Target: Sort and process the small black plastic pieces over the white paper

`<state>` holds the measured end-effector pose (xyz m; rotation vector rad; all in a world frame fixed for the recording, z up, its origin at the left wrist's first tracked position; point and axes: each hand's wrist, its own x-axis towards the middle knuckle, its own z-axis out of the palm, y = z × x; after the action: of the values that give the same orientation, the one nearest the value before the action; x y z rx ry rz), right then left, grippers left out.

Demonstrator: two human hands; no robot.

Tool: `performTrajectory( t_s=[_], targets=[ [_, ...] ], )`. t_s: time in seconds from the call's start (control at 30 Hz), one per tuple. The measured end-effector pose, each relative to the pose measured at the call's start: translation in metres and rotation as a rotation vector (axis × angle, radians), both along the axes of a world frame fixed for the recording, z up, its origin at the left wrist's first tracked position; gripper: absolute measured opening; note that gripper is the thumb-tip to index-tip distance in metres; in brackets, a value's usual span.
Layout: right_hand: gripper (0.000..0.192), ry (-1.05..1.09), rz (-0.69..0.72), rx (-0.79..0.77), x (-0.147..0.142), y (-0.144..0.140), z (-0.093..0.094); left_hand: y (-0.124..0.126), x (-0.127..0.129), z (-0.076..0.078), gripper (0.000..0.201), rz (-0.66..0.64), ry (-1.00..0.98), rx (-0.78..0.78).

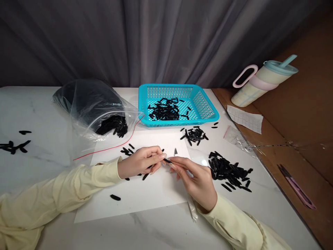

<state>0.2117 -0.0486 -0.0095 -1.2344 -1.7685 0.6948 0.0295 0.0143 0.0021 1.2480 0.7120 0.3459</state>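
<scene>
My left hand (pixel 144 160) and my right hand (pixel 196 178) meet over a white sheet of paper (pixel 104 205). A small, narrow black piece (pixel 167 160) is pinched between the fingertips of both hands. Behind my right hand a pointed blade (pixel 176 151) shows, and a pale, thin handle-like end (pixel 193 210) sticks out below it; the stretch between is hidden. Similar black pieces (pixel 127 151) lie on the paper around my left hand, partly covered by it. One black piece (pixel 115 197) rests alone nearer the front.
A clear zip bag (pixel 78 114) of black pieces stands at back left, beside a blue basket (pixel 179 122) holding more. Loose piles (pixel 230 172) lie right. A tumbler (pixel 256 83), a paper slip (pixel 246 119), a small plastic bag (pixel 235 137) and pink-handled snips (pixel 298 189) are farther right.
</scene>
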Motion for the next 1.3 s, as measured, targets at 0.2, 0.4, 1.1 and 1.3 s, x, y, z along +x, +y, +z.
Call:
performTrajectory(
  t_s=[0.2, 0.4, 1.1, 1.3],
  targets=[
    [0.015, 0.015, 0.006, -0.020, -0.0007, -0.0002, 0.0018, -0.0005, -0.0005, -0.0007, 0.033, 0.001, 0.013, -0.001],
    [0.015, 0.015, 0.011, -0.027, -0.0010, 0.0000, 0.0030, -0.0015, -0.0005, -0.0021, 0.034, 0.005, 0.018, 0.010],
    [0.014, 0.092, 0.042, -0.133, -0.0005, 0.0015, 0.0020, -0.0037, -0.0006, -0.0016, 0.034, -0.010, 0.041, 0.133],
    [0.016, 0.099, 0.087, -0.129, -0.0003, 0.0023, -0.0001, -0.0039, -0.0011, -0.0003, 0.037, -0.006, 0.058, 0.134]
  ],
)
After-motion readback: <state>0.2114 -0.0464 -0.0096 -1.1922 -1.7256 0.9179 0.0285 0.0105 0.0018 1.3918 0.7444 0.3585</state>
